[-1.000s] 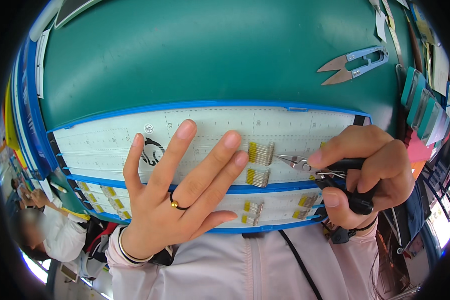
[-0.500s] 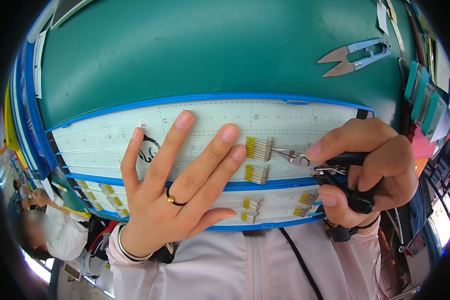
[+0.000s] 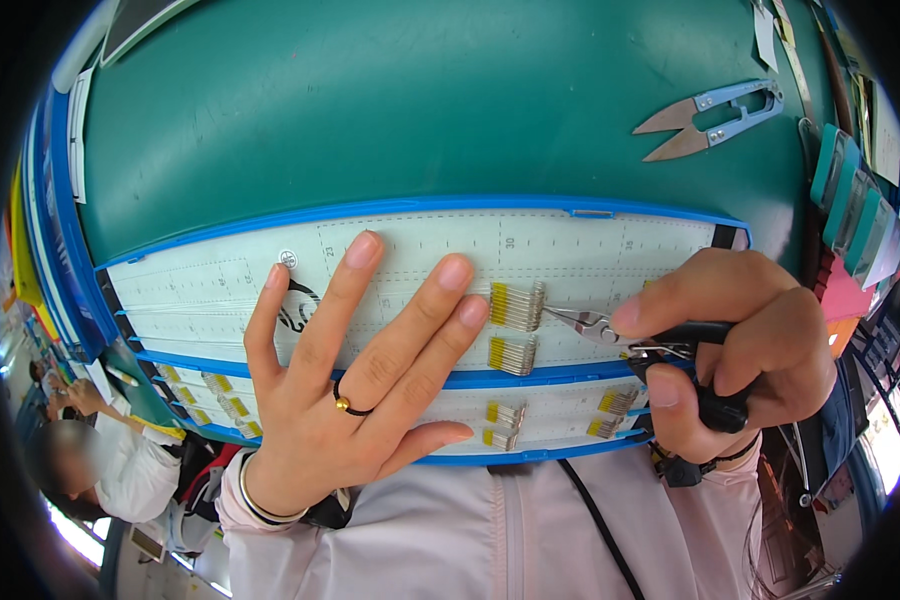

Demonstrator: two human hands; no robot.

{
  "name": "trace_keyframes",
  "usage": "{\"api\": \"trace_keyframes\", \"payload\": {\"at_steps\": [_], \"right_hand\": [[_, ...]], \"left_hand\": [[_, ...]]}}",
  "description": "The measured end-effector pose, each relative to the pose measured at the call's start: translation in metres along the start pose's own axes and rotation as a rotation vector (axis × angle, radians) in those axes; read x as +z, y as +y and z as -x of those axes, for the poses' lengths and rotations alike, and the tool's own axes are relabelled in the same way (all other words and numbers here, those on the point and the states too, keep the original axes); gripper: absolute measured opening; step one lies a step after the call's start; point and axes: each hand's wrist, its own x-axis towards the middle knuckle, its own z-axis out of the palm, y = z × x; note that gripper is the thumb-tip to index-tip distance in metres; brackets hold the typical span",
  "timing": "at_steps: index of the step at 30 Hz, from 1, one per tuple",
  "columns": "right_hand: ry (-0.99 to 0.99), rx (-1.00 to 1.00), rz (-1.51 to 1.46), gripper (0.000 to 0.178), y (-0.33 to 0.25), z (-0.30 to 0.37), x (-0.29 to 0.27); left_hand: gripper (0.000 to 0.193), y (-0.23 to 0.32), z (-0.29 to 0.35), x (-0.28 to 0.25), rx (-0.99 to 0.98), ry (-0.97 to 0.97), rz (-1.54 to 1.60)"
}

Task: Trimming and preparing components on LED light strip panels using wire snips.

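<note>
My left hand (image 3: pixel 355 375) lies flat with fingers spread on the white marked sheet of a long blue-edged case (image 3: pixel 420 232). Thin pale lines run under its fingers toward a row of small metal pins with yellow ends (image 3: pixel 517 306). Just below that row is a second pin row (image 3: pixel 512 355). My right hand (image 3: pixel 740 340) is wrapped round black-handled pliers (image 3: pixel 595 327). Their narrow metal jaws point left, with the tips right at the upper pin row's right side. Whether the jaws grip a pin is too small to tell.
Blue-handled thread snips (image 3: pixel 715 118) lie on the green table (image 3: pixel 400 110) beyond the case. A nearer case section holds more yellow-ended pins (image 3: pixel 505 424). Teal-and-clear boxes (image 3: pixel 855 200) stand at the right. Another person (image 3: pixel 130 450) sits at the far left.
The case appears slightly lower in view. The pliers' tips have shifted a little up and left relative to the upper pin row; my left hand stays spread on the sheet.
</note>
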Motion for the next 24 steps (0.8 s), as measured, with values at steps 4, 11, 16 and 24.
{"api": "trace_keyframes", "payload": {"at_steps": [4,11,16,24], "right_hand": [[-0.044,-0.007,0.007,0.028,0.0,-0.001,-0.003],[0.083,-0.027,-0.096,0.029,0.005,0.003,0.004],[-0.014,-0.032,-0.006,0.03,0.001,-0.002,-0.002],[0.171,-0.034,-0.118,0.03,0.008,0.005,0.011]], "left_hand": [[0.068,0.0,0.0,-0.001,0.004,-0.008,0.005],[0.069,0.0,0.0,0.0,0.0,-0.008,0.002],[0.069,0.0,0.0,0.0,-0.002,-0.003,0.0],[0.07,-0.001,0.0,0.002,0.009,-0.002,-0.015]]}}
